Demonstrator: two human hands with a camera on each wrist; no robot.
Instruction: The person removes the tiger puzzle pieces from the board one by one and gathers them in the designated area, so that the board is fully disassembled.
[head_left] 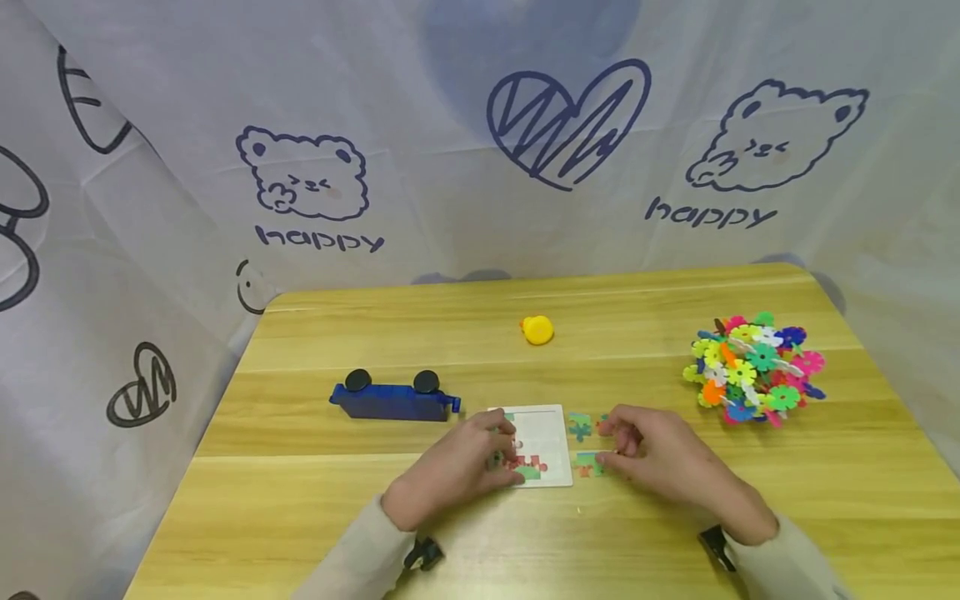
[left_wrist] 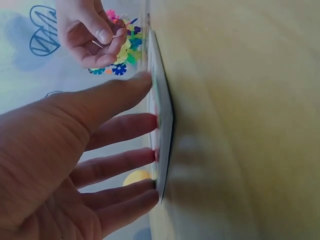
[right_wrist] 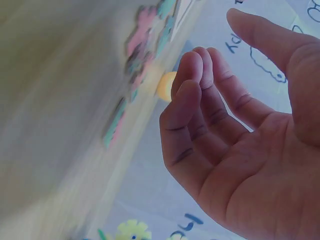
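Observation:
A white puzzle tray point(head_left: 547, 429) lies on the table, with several jigsaw pieces point(head_left: 529, 468) fitted along its left and lower side. My left hand point(head_left: 468, 458) rests its fingertips on those pieces; in the left wrist view its fingers point(left_wrist: 117, 127) are fairly straight and spread across the tray. To the right of the tray lie loose puzzle pieces point(head_left: 580, 427), partly covered by my right hand point(head_left: 660, 454). That hand hovers above them. In the right wrist view its fingers point(right_wrist: 220, 107) bend loosely, the thumb stands apart and nothing is held.
A blue toy vehicle point(head_left: 393, 402) with black wheels lies to the left behind the tray. Farther back sits a yellow rubber duck point(head_left: 537, 330). A pile of colourful flower-shaped pieces point(head_left: 757, 367) stands at the right. Behind the wooden table point(head_left: 300, 500) hangs a printed white cloth point(head_left: 435, 167).

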